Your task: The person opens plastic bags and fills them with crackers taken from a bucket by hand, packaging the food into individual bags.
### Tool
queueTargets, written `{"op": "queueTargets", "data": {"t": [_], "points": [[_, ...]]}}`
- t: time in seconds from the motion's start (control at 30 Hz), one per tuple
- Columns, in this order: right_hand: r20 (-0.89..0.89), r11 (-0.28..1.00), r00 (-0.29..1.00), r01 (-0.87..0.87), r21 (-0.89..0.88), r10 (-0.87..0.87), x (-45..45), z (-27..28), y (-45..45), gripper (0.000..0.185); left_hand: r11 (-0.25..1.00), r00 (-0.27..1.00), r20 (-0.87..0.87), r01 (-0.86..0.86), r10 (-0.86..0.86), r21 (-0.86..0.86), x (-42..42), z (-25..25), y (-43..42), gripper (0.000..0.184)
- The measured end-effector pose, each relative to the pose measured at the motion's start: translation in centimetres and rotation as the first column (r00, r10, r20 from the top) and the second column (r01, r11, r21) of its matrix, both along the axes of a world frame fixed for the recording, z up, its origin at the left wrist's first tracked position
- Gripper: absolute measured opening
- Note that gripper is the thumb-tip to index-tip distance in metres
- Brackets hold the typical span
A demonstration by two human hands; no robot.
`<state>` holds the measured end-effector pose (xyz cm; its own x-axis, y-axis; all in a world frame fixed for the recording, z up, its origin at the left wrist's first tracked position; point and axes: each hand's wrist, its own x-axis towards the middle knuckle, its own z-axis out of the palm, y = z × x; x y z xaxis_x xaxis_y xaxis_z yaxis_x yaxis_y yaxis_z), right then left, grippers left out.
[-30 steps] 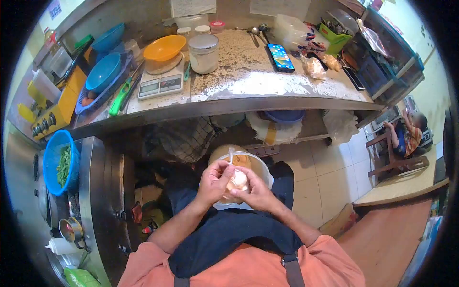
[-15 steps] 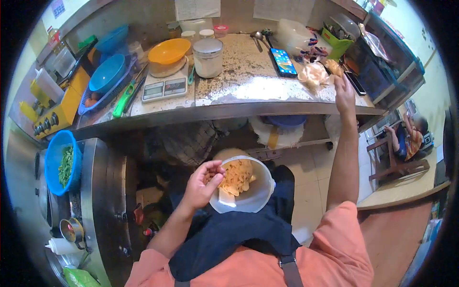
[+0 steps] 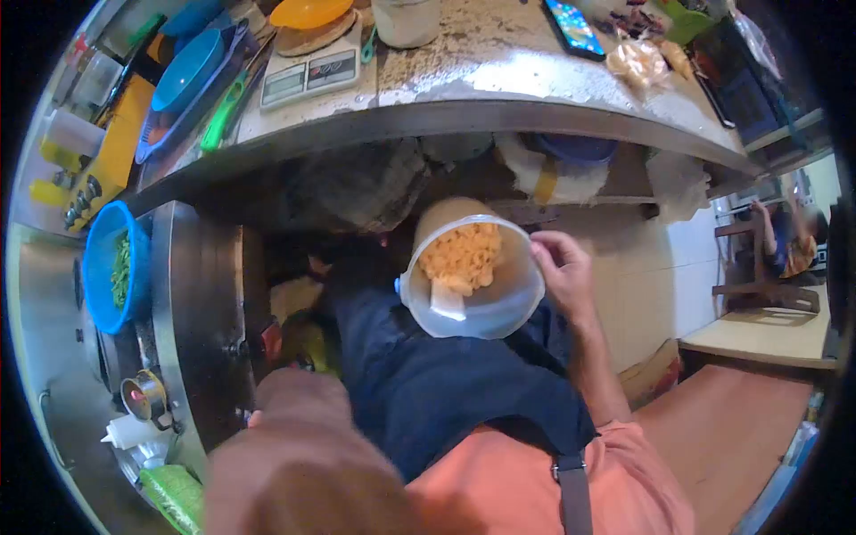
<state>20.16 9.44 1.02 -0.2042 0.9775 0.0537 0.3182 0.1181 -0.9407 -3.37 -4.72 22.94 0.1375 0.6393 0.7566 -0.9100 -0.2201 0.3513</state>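
Note:
A translucent plastic bucket [image 3: 490,316] is at my lap, tilted so its mouth faces me. Inside lie many small yellow-orange pieces [image 3: 462,257], with a pale flat patch [image 3: 448,301] at their near edge. My right hand [image 3: 563,267] pinches the bucket's right rim between thumb and fingers. Close to the camera at lower left, my left forearm [image 3: 299,446] is bent up toward me and blurred; its hand is out of the picture.
On the counter [image 3: 499,80] ahead are a kitchen scale [image 3: 312,73], a green-handled tool [image 3: 223,111], a phone [image 3: 575,28] and a plastic bag [image 3: 637,64]. A blue basin of greens [image 3: 120,267] stands left. Another person [image 3: 794,241] sits far right.
My right hand has come down from the bag on the counter to the bucket's rim. My left hand has left the bucket, its arm folding toward the camera. The view has tipped downward.

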Motion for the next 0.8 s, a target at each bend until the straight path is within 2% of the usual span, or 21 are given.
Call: {"op": "queueTargets", "data": {"t": [0.1, 0.13, 0.2, 0.23, 0.27, 0.3, 0.33, 0.37, 0.4, 0.43, 0.47, 0.5, 0.53, 0.57, 0.6, 0.63, 0.7, 0.77, 0.8], "points": [[0.366, 0.946, 0.876, -0.321, -0.043, 0.314, -1.2, -0.8, -1.9, 0.026, 0.974, 0.992, 0.042, 0.123, -0.117, -0.189, 1.4, -0.4, -0.8, 0.031], [0.371, 0.952, 0.879, -0.299, -0.061, 0.300, -1.2, -1.9, -2.0, 0.026, 0.960, 0.986, 0.065, 0.163, -0.152, -0.229, 1.8, -0.9, -1.0, 0.033], [0.553, 0.883, 0.710, -0.458, -0.106, 0.435, -1.4, -5.2, -2.1, 0.029, 0.992, 0.999, 0.009, -0.029, 0.031, -0.123, 1.5, -2.9, -1.1, 0.026], [0.546, 0.880, 0.710, -0.459, -0.121, 0.445, -1.6, -6.8, -2.2, 0.029, 0.991, 0.995, -0.007, -0.097, 0.097, -0.093, 1.2, -3.7, -0.9, 0.024], [0.588, 0.876, 0.666, -0.447, -0.178, 0.459, -2.1, -8.2, -1.5, 0.029, 0.979, 0.987, 0.005, 0.156, -0.158, 0.133, 0.3, -4.5, 1.4, 0.028], [0.625, 0.871, 0.620, -0.432, -0.233, 0.475, -2.7, -9.6, -0.9, 0.029, 0.957, 0.973, -0.100, 0.225, -0.209, 0.186, -1.2, -4.5, 2.5, 0.026], [0.661, 0.883, 0.586, -0.342, -0.321, 0.468, -3.5, -10.9, -0.2, 0.027, 0.928, 0.947, -0.209, 0.290, -0.244, 0.234, -2.8, -4.4, 3.5, 0.025], [0.657, 0.883, 0.591, -0.345, -0.318, 0.468, -4.1, -12.0, 0.6, 0.027, 0.980, 0.939, -0.337, 0.002, 0.066, 0.199, -3.6, -4.4, 4.0, 0.023], [0.657, 0.863, 0.560, -0.332, -0.381, 0.505, -4.7, -13.1, 1.4, 0.028, 0.948, 0.808, -0.497, -0.254, 0.317, 0.191, -4.5, -4.5, 4.5, 0.021], [0.653, 0.839, 0.528, -0.317, -0.442, 0.543, -5.3, -13.7, 2.0, 0.030, 0.803, 0.561, -0.588, -0.504, 0.583, 0.317, -5.0, -4.9, 6.0, 0.022], [0.647, 0.837, 0.531, -0.326, -0.440, 0.547, -6.0, -14.3, 2.5, 0.030, 0.564, 0.159, -0.647, -0.666, 0.746, 0.488, -5.5, -5.4, 7.6, 0.023], [0.671, 0.821, 0.473, -0.337, -0.461, 0.571, -6.6, -14.6, 3.1, 0.030, 0.354, -0.206, -0.649, -0.699, 0.732, 0.621, -5.9, -5.9, 9.2, 0.024], [0.692, 0.804, 0.412, -0.344, -0.485, 0.593, -7.1, -15.1, 3.2, 0.030, 0.352, -0.233, -0.612, -0.644, 0.756, 0.680, -7.7, -7.5, 12.1, 0.021], [0.690, 0.804, 0.414, -0.349, -0.482, 0.594, -7.4, -16.1, 3.2, 0.030, 0.397, -0.252, -0.686, -0.661, 0.683, 0.637, -8.9, -8.2, 14.3, 0.020], [0.676, 0.824, 0.471, -0.305, -0.478, 0.567, -7.5, -17.3, 3.1, 0.029, 0.407, -0.315, -0.703, -0.637, 0.637, 0.654, -10.1, -9.2, 16.5, 0.015], [0.663, 0.841, 0.524, -0.258, -0.475, 0.535, -7.4, -17.9, 3.1, 0.029, 0.375, -0.345, -0.673, -0.625, 0.654, 0.684, -10.8, -10.5, 18.8, 0.014], [0.641, 0.824, 0.533, -0.229, -0.518, 0.552, -7.5, -17.9, 2.8, 0.029, 0.340, -0.369, -0.639, -0.613, 0.675, 0.713, -11.5, -12.7, 21.8, 0.015], [0.617, 0.801, 0.545, -0.193, -0.567, 0.568, -7.4, -18.2, 3.0, 0.028, 0.253, -0.434, -0.637, -0.663, 0.637, 0.705, -11.3, -14.1, 23.6, 0.021], [0.653, 0.815, 0.507, -0.208, -0.540, 0.562, -7.6, -18.5, 3.2, 0.029, 0.250, -0.325, -0.653, -0.736, 0.684, 0.629, -10.7, -14.2, 23.9, 0.023]]}}
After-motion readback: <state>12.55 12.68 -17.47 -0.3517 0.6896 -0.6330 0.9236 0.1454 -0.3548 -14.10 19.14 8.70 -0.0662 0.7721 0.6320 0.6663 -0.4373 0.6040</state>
